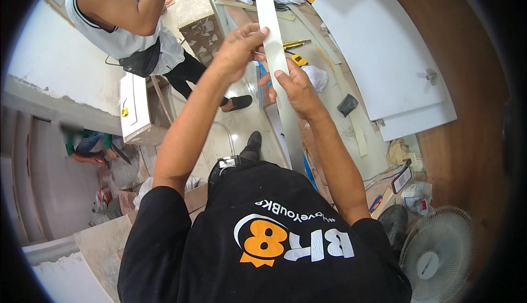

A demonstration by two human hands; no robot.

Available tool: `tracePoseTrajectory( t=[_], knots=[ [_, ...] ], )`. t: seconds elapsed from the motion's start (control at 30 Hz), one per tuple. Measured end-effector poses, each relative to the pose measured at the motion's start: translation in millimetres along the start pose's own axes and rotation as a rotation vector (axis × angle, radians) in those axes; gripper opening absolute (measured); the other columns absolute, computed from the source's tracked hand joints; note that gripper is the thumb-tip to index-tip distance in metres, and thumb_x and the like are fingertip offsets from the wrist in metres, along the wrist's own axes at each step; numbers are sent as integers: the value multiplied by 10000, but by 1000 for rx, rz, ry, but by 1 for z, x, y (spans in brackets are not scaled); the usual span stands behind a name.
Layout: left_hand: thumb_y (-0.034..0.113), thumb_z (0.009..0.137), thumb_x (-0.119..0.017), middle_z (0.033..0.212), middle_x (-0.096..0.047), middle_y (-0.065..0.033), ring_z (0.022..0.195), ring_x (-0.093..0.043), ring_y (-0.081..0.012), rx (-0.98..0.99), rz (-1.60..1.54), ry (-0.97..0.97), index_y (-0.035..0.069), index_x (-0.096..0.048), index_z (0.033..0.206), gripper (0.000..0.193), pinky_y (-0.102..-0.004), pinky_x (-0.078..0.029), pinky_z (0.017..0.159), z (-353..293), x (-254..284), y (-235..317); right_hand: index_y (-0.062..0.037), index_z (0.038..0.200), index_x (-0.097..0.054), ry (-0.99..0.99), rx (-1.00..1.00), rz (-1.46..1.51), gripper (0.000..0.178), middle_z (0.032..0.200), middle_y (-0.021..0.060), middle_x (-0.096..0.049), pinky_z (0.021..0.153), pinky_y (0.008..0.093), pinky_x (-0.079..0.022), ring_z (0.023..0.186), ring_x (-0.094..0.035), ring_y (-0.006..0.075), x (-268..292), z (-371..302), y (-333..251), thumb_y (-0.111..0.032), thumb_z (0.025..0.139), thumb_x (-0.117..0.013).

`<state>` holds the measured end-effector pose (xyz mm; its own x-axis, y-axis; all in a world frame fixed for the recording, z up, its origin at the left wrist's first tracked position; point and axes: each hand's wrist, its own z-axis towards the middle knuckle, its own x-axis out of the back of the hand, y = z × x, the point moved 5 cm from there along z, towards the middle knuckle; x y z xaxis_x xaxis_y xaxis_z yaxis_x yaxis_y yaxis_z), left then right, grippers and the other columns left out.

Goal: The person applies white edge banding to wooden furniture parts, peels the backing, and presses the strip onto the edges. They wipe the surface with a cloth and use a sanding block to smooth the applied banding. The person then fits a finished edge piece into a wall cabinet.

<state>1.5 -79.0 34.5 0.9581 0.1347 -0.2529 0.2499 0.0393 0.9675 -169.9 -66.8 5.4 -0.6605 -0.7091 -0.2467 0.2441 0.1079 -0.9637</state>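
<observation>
A long, flat, pale strip (270, 6) runs upright in front of me, from the top edge of the head view down toward my waist. My left hand (237, 51) grips its left edge, thumb on the front face and fingers partly behind. Slightly lower, my right hand (299, 90) is closed on the same strip from the right, its thumb pressed on the front. Beyond my hands, a yellow tape measure (299, 60) lies on the cluttered work surface beside a crumpled white plastic bag (315, 78).
A white cabinet door (384, 56) with hinges lies at right. Below it are a phone (402, 178) and a standing fan (436, 253). One person (121, 23) stands at upper left by a white box-like cabinet (134, 108); another person (88, 144) crouches at far left.
</observation>
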Motion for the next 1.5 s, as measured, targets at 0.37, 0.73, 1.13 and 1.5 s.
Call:
tracePoseTrajectory(
  t=[0.37,0.73,1.13,1.5],
  knots=[
    [29,963,-738,1056,-739,-103,910,-678,-133,-175,41,66,-72,-518,1372,476,-298,-534,819,-25,-22,-4,32,1438,-446,-99,32,-101,388,1023,144,-707,656,277,-530,701,-612,126,-8,2,-1,-114,1080,-414],
    [-75,893,-645,1093,-709,-88,909,-664,-132,-182,-59,-41,-33,-499,1419,547,-287,-541,841,-42,-23,-3,3,1477,-441,-112,3,-87,394,1014,131,-704,727,297,-539,737,-609,137,-10,-2,-1,-154,1116,-435],
    [2,898,-567,999,-661,-122,724,-656,-181,-15,-239,79,-9,-559,1261,363,-302,-562,544,-45,-14,-22,7,1536,-405,-90,-6,-270,444,980,60,-634,715,264,-518,720,-579,100,-16,-3,16,-89,1104,-439],
    [24,898,-576,1038,-655,-131,716,-670,-219,-44,-263,117,6,-535,1266,371,-352,-593,544,-48,-5,-31,25,1530,-399,-54,60,-331,510,803,42,-616,600,296,-484,630,-598,130,-23,-2,26,-86,1038,-473]
  ],
)
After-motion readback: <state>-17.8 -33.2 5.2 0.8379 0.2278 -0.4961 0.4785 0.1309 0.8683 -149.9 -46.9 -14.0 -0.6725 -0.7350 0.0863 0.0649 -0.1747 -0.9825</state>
